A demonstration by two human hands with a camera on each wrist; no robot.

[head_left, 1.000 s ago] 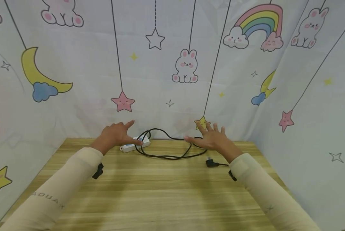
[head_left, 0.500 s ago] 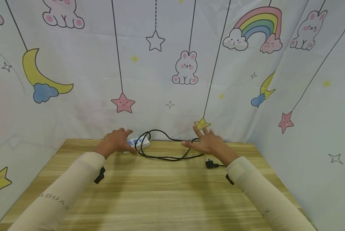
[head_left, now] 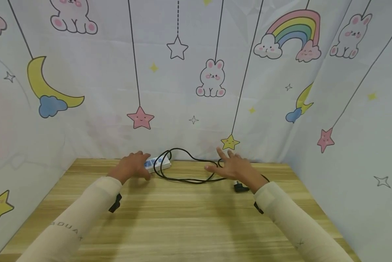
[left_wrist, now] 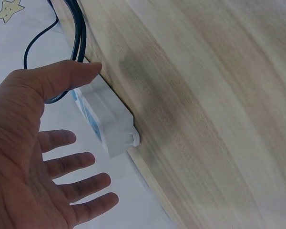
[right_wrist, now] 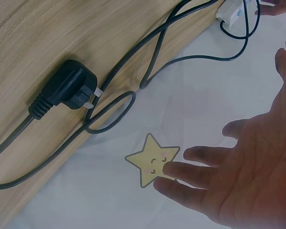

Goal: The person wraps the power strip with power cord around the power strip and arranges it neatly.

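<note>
A white power strip with blue markings lies at the back of the table, left of the middle. My left hand is at its left end, thumb and fingers spread to either side; the left wrist view shows the thumb over the strip and nothing gripped. The black cord runs from the strip in loose loops to the right. Over the right part of these loops hovers my right hand, fingers spread and holding nothing. Just below it lies the black plug, its metal prongs showing.
The wooden table ends at a white cloth backdrop printed with rabbits, stars and a rainbow. More of this cloth stands at the left and right sides. A dark wrist camera sits under the left sleeve.
My left hand has come down toward the left end of the power strip. The right hand has lowered and shifted slightly left over the cord. Strip, cord and plug have stayed in place.
</note>
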